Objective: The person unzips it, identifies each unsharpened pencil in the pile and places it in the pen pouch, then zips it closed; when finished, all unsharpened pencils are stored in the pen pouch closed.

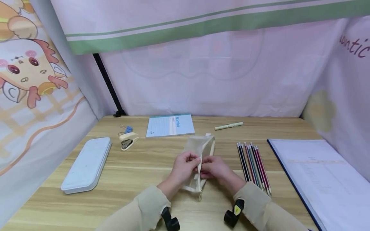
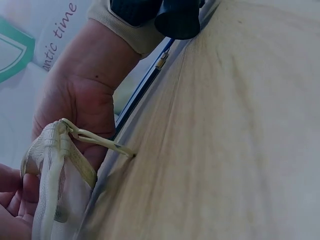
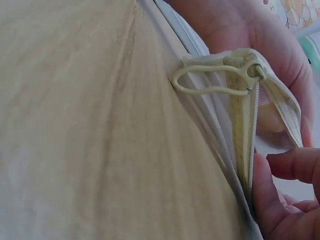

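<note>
An off-white mesh zipper pouch [image 1: 194, 146] stands on the table between my hands, its zipper open. My left hand [image 1: 184, 166] pinches the left edge of the opening between thumb and fingers. On the other side, my right hand [image 1: 218, 168] grips the right edge, some of its fingers hidden behind the mesh in the head view. A looped zipper pull [image 3: 212, 80] hangs from the pouch's near end, close to the tabletop.
Several pencils [image 1: 254, 165] lie right of my hands, beside a blue-edged folder [image 1: 321, 173] of papers. Behind are a notebook [image 1: 169, 126] and a pale pen [image 1: 229, 125]. A stapler [image 1: 127, 141], blue binder clips [image 1: 128, 129] and a white case [image 1: 86, 165] lie left.
</note>
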A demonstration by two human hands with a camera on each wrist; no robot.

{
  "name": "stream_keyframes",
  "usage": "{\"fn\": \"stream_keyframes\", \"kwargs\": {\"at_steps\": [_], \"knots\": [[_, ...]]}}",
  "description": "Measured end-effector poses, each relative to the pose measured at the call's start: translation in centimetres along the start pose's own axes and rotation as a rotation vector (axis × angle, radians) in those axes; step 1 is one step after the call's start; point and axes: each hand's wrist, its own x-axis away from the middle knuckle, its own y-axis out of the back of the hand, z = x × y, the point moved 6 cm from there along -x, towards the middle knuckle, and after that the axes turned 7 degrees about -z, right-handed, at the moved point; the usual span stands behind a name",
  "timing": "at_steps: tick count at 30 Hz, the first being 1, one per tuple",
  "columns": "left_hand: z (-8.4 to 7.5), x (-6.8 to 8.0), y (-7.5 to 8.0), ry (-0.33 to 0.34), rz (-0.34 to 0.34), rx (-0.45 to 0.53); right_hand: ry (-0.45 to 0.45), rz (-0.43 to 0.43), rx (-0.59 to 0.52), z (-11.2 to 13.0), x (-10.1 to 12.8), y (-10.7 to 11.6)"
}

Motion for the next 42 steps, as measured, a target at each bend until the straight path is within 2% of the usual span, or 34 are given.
{"fn": "stream_keyframes", "kwargs": {"at_steps": [3, 7, 12, 16, 21, 24, 35, 38, 42], "knots": [[0.1, -0.1, 0.0, 0.008, -0.003, 0.007, 0.0, -0.005, 0.021, 0.1, -0.1, 0.5], [0.3, -0.1, 0.3, 0.029, -0.019, 0.007, 0.054, -0.055, 0.088, 1.3, 0.1, 2.8], [0.6, -0.2, 0.9, 0.036, -0.045, 0.018, 0.16, -0.135, 0.288, 2.8, 1.0, 7.3], [0.5, 0.0, 1.4, 0.02, -0.06, 0.057, 0.214, -0.166, 0.423, 2.9, 1.6, 10.6], [0.2, 0.2, 1.7, -0.01, -0.084, 0.067, 0.207, -0.255, 0.653, 2.5, 2.2, 14.4], [0.0, 0.3, 2.0, -0.024, -0.098, 0.08, 0.189, -0.291, 0.764, 2.2, 2.5, 16.0], [-0.1, 0.2, 2.0, -0.068, -0.108, 0.113, 0.098, -0.286, 0.784, 1.1, 2.1, 17.1], [-0.1, 0.2, 2.0, -0.066, -0.112, 0.119, 0.096, -0.28, 0.844, 1.2, 1.9, 16.9], [-0.1, 0.2, 2.0, -0.061, -0.118, 0.13, 0.158, -0.275, 0.977, 1.8, 1.6, 16.5]]}}
